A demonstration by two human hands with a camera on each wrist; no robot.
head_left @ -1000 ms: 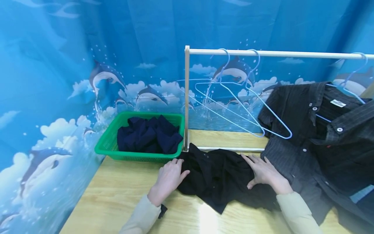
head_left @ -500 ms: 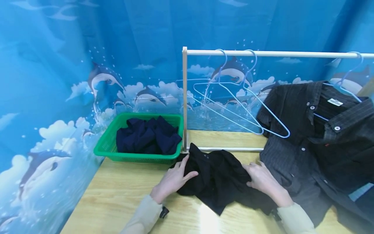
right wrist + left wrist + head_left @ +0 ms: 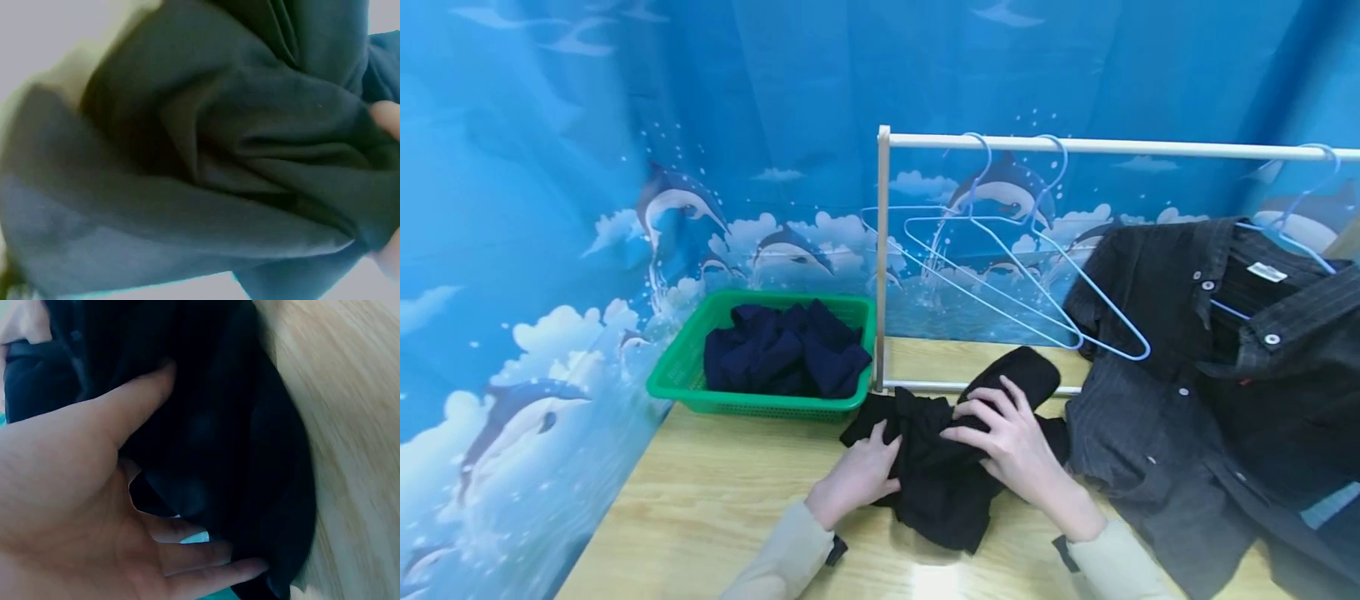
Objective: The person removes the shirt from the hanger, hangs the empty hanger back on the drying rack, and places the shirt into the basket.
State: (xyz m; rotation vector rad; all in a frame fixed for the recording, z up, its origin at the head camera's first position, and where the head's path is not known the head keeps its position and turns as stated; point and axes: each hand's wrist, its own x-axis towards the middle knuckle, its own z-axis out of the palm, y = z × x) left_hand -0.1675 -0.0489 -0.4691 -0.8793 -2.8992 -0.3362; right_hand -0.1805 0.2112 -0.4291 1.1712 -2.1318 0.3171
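Note:
A crumpled black shirt (image 3: 936,500) lies bunched on the wooden table in front of the clothes rack. My left hand (image 3: 859,477) grips its left side. In the left wrist view the thumb (image 3: 134,400) lies over the dark cloth (image 3: 212,437), with the other fingers at its lower edge. On the right, my right hand (image 3: 1018,450) holds a gathered part with bent fingers, and a flap of cloth stands up behind it. Folds of the shirt (image 3: 269,125) fill most of the right wrist view; only bits of fingers show at its right edge.
A green basket (image 3: 760,407) with navy cloth (image 3: 782,350) in it stands at the back left. Beside it rises the white rack (image 3: 882,250), bearing two bare blue hangers (image 3: 992,229). A dark striped button shirt (image 3: 1150,417) hangs at the right, its lower part over the table (image 3: 700,517).
My right hand has moved left and up, folding the shirt's right part inward. The shirt is more bunched and apart from the hanging one. My left hand has shifted slightly right and down.

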